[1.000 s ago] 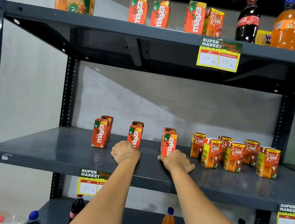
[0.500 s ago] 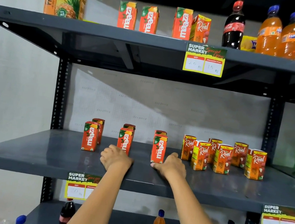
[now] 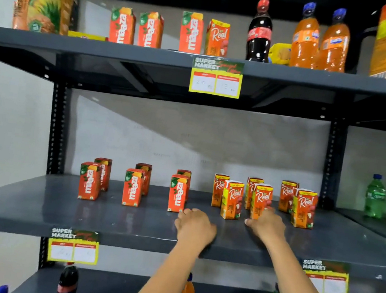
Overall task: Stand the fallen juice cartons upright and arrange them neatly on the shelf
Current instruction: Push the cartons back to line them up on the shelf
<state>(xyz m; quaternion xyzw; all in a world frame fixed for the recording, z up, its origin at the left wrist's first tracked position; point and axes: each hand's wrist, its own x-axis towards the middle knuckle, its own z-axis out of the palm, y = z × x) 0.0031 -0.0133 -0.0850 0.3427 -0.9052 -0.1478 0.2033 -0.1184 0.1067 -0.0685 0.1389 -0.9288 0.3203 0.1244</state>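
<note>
Several small orange Maaza cartons point(image 3: 89, 180) stand upright in three front-and-back pairs on the left of the grey middle shelf point(image 3: 30, 205). To their right, several Real cartons point(image 3: 303, 208) also stand upright in pairs. My left hand point(image 3: 194, 226) rests on the shelf with its fingers curled and empty, the thumb just beside the base of the third front Maaza carton point(image 3: 176, 193). My right hand point(image 3: 266, 225) is at the base of the middle front Real carton point(image 3: 261, 198), thumb on its left and fingers up its right side.
The upper shelf point(image 3: 125, 52) holds more Maaza and Real cartons, a cola bottle point(image 3: 260, 31), orange soda bottles point(image 3: 306, 38) and large juice boxes. Green bottles point(image 3: 375, 197) stand on the neighbouring shelf to the right. Bottles stand on the shelf below. Price tags hang on the shelf edges.
Both hands have slid right along the shelf: the left from the second Maaza pair to the third, the right from the third Maaza carton to the middle Real carton.
</note>
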